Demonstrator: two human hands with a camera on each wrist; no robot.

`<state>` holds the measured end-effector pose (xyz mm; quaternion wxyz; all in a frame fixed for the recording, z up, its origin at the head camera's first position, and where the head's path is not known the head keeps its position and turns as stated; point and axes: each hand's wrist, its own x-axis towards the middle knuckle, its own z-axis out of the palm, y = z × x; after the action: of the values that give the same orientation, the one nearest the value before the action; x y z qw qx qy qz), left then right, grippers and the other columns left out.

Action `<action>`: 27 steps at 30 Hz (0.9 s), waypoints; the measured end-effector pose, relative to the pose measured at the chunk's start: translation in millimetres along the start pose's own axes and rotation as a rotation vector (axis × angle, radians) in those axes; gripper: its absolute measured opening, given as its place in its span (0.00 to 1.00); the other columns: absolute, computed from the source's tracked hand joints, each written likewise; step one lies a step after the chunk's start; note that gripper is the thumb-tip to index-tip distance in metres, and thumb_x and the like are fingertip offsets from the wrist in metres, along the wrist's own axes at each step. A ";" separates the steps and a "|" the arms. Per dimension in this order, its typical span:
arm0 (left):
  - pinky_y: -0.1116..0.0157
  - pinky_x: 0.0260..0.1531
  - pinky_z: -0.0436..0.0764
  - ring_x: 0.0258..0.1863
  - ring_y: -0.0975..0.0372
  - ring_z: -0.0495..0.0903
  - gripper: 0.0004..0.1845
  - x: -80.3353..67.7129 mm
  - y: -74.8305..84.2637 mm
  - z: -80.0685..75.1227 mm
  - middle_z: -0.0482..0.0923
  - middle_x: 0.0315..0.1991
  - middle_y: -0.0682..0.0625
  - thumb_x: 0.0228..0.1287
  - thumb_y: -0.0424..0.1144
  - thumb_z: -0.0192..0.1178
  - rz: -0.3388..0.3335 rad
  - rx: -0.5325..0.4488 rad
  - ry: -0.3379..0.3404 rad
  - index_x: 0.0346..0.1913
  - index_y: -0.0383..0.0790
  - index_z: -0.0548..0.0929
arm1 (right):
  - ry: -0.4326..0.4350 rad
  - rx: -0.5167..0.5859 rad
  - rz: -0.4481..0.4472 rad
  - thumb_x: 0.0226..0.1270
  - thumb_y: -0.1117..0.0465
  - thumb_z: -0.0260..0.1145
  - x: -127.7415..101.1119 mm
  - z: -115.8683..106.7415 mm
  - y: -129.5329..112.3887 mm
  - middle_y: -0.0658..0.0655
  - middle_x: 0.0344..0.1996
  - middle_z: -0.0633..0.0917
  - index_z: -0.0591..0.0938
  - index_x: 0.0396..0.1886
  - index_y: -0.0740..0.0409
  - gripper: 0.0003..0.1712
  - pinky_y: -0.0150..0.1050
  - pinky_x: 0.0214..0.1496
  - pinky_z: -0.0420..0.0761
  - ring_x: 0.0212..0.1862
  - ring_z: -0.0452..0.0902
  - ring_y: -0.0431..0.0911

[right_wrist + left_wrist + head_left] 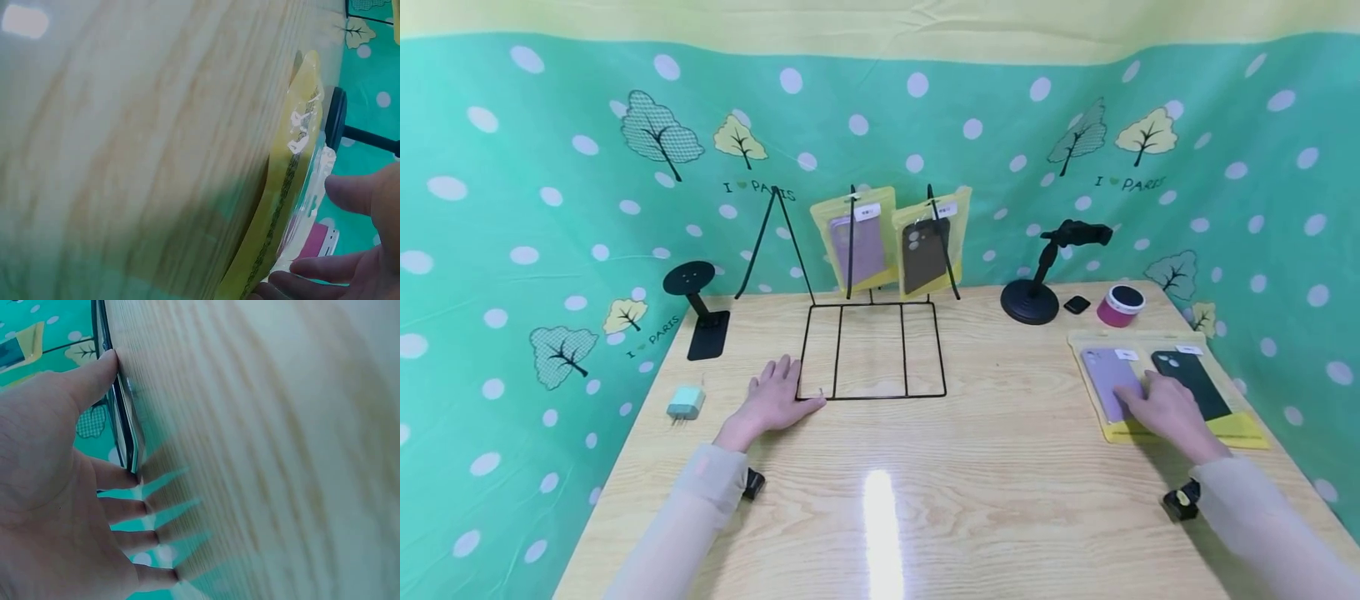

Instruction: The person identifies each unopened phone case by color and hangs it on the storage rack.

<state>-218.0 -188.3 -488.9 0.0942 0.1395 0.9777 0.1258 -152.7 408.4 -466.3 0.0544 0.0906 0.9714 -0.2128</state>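
A counter with a rack and bagged cases.
The rack stands mid-frame; two bagged cases lie at the frame's right. The left hand, spread wide, touches the rack's lower-left corner; the right hand, thumb and fingers apart, is over them.

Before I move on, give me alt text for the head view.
A person's right hand is over a purple phone case and a black case, both packaged, on a wooden table. The left hand touches a wire rack with two more packs at its back.
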 end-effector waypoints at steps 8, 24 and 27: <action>0.32 0.58 0.47 0.69 0.36 0.43 0.50 1.4 0.8 -0.8 0.44 0.72 0.30 0.64 0.65 0.51 -0.004 -0.003 -0.006 0.73 0.27 0.51 | -0.004 0.030 0.047 0.73 0.44 0.50 0.3 1.4 7.6 0.61 0.22 0.69 0.70 0.33 0.72 0.30 0.40 0.22 0.68 0.25 0.67 0.51; 0.33 0.58 0.48 0.69 0.36 0.43 0.50 -0.6 1.4 -1.4 0.44 0.72 0.30 0.65 0.64 0.51 -0.003 -0.001 -0.008 0.73 0.27 0.51 | -0.014 0.035 0.141 0.71 0.52 0.54 3.0 3.9 -0.3 0.60 0.21 0.69 0.73 0.32 0.73 0.23 0.40 0.24 0.67 0.26 0.68 0.52; 0.32 0.57 0.48 0.69 0.36 0.43 0.49 -0.9 1.3 -1.6 0.44 0.72 0.29 0.65 0.63 0.52 -0.002 -0.006 -0.002 0.72 0.26 0.51 | -0.027 0.051 0.157 0.70 0.52 0.55 4.6 2.4 -2.3 0.60 0.21 0.70 0.74 0.33 0.74 0.24 0.40 0.24 0.67 0.25 0.68 0.51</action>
<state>-217.2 -187.7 -486.9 0.0956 0.1386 0.9773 0.1287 -157.4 406.1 -468.2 0.0816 0.1650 0.9547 -0.2339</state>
